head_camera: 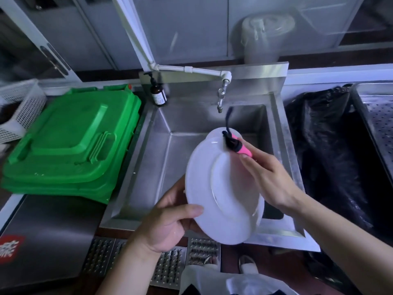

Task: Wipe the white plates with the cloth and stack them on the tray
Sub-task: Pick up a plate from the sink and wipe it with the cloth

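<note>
I hold a white plate (223, 192) tilted on edge over the steel sink (161, 145), its underside toward me. A second white rim shows just behind its top edge. My left hand (168, 218) grips the plate's lower left rim, thumb across the face. My right hand (265, 173) presses a pink and black cloth (238, 145) against the upper part of the plate, fingers curled round it. A dark strip of the cloth sticks up toward the tap.
A tap (221, 96) hangs over the sink and a brown pump bottle (158, 93) stands at its back left corner. Green bin lids (70, 143) lie stacked to the left. A black-lined bin (327, 150) and a perforated metal tray (380, 122) stand to the right.
</note>
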Demonstrator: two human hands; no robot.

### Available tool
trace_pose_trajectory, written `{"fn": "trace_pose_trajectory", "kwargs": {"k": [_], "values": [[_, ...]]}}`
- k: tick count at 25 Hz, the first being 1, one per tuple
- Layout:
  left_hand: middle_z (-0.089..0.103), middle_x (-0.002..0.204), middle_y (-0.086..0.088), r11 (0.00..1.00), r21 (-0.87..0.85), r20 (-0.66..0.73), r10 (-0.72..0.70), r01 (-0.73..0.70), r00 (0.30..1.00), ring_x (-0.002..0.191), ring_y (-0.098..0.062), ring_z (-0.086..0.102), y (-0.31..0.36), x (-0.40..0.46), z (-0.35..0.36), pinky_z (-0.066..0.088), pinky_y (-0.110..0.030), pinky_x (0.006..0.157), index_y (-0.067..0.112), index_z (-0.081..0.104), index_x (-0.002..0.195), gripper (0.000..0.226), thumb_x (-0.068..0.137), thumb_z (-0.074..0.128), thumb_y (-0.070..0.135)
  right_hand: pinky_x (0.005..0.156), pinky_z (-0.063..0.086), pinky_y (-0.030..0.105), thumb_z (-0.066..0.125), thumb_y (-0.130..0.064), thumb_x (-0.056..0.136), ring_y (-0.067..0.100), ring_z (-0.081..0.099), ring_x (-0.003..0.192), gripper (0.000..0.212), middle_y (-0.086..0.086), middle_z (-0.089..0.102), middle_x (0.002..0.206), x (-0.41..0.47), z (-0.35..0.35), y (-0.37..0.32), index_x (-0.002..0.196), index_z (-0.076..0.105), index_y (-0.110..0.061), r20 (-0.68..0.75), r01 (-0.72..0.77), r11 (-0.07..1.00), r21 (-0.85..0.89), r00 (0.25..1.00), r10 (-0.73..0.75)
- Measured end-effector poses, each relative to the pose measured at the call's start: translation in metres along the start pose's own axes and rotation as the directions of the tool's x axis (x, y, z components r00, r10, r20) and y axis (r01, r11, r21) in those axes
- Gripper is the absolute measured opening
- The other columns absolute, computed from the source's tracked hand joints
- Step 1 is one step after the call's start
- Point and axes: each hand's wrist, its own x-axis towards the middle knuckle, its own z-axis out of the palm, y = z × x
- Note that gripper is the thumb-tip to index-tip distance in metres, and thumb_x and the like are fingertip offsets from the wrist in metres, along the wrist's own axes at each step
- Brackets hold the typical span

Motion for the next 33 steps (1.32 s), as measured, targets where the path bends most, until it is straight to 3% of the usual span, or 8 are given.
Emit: {"fn": "trace_pose_trajectory", "kwargs": {"k": [5,10,13,15,18,21,28,33], "values": [[0.073,0.110,-0.008,0.998,-0.027,-0.004,0.058,-0.058,0.998,0.092,-0.022,0.072,0.015,-0.008,-0.001,0.060,-0.033,0.056,0.028,0.069,0.125,0.059,0.071,0.071,0.006,0.126,0.012,0.040,0.044,-0.029,0.101,-0.005,0.015,0.148,0.046,-0.024,0.033,0.157,0.016,0.029,-0.023,0.145,0.042,-0.045,0.069,0.188,0.964,-0.187,0.982,-0.178],[0.070,0.111,-0.012,0.988,-0.097,-0.085,0.111,-0.120,0.990,0.101,-0.025,0.069,0.008,-0.004,-0.001,0.061,-0.036,0.067,0.027,0.072,0.121,0.053,0.074,0.068,0.003,0.123,0.002,0.052,0.038,-0.035,0.098,0.002,0.003,0.152,0.053,-0.019,0.025,0.161,0.019,0.053,-0.044,0.151,0.040,-0.036,0.326,0.461,0.736,-0.495,0.884,-0.335],[0.076,0.099,-0.009,0.943,-0.282,-0.107,0.154,-0.179,0.982,0.090,-0.021,0.073,0.003,-0.005,-0.004,0.061,-0.033,0.065,0.024,0.077,0.112,0.049,0.073,0.072,-0.005,0.123,0.004,0.054,0.036,-0.038,0.099,0.007,0.001,0.154,0.054,-0.014,0.026,0.163,0.009,0.067,-0.049,0.151,0.041,-0.030,0.441,0.570,0.589,-0.573,0.820,-0.364],[0.076,0.098,-0.013,0.871,-0.452,-0.069,0.182,-0.194,0.981,0.086,-0.025,0.074,0.002,-0.006,-0.009,0.061,-0.037,0.066,0.014,0.077,0.114,0.053,0.062,0.086,0.005,0.123,0.007,0.053,0.037,-0.037,0.102,0.011,0.002,0.154,0.050,-0.012,0.027,0.162,0.002,0.076,-0.050,0.151,0.043,-0.028,0.470,0.603,0.478,-0.638,0.797,-0.379],[0.075,0.110,-0.015,0.776,-0.599,-0.055,0.203,-0.195,0.978,0.093,-0.027,0.074,0.001,-0.008,-0.014,0.061,-0.039,0.070,0.009,0.075,0.117,0.053,0.067,0.088,0.022,0.122,0.012,0.055,0.041,-0.037,0.102,0.016,0.007,0.155,0.048,-0.011,0.032,0.161,-0.004,0.088,-0.050,0.149,0.046,-0.026,0.496,0.621,0.334,-0.709,0.776,-0.389],[0.073,0.119,-0.015,0.771,-0.600,-0.157,0.146,-0.211,0.977,0.106,-0.028,0.072,0.000,-0.008,-0.017,0.061,-0.038,0.077,0.011,0.074,0.120,0.056,0.074,0.085,0.040,0.121,0.017,0.056,0.044,-0.037,0.100,0.020,0.015,0.154,0.049,-0.010,0.037,0.158,-0.012,0.091,-0.050,0.148,0.048,-0.026,0.549,0.651,0.229,-0.724,0.744,-0.381],[0.051,0.143,-0.031,0.793,-0.609,-0.035,-0.019,-0.007,0.999,0.134,-0.046,0.050,0.006,0.000,-0.023,0.045,-0.051,0.109,-0.002,0.051,0.144,0.079,0.086,0.073,0.047,0.121,0.017,0.056,0.052,-0.031,0.096,0.020,0.019,0.153,0.052,-0.008,0.037,0.158,-0.028,0.075,-0.049,0.147,0.049,-0.023,0.648,0.705,0.022,-0.709,0.664,-0.373],[0.054,0.143,-0.029,0.795,-0.601,0.024,-0.086,0.083,0.996,0.135,-0.044,0.050,0.007,0.016,-0.012,0.038,-0.055,0.114,0.000,0.050,0.145,0.084,0.093,0.052,0.065,0.120,0.021,0.056,0.052,-0.039,0.099,0.020,0.020,0.153,0.050,-0.009,0.035,0.159,-0.034,0.053,-0.041,0.147,0.049,-0.026,0.656,0.692,-0.024,-0.721,0.672,-0.345]]}}
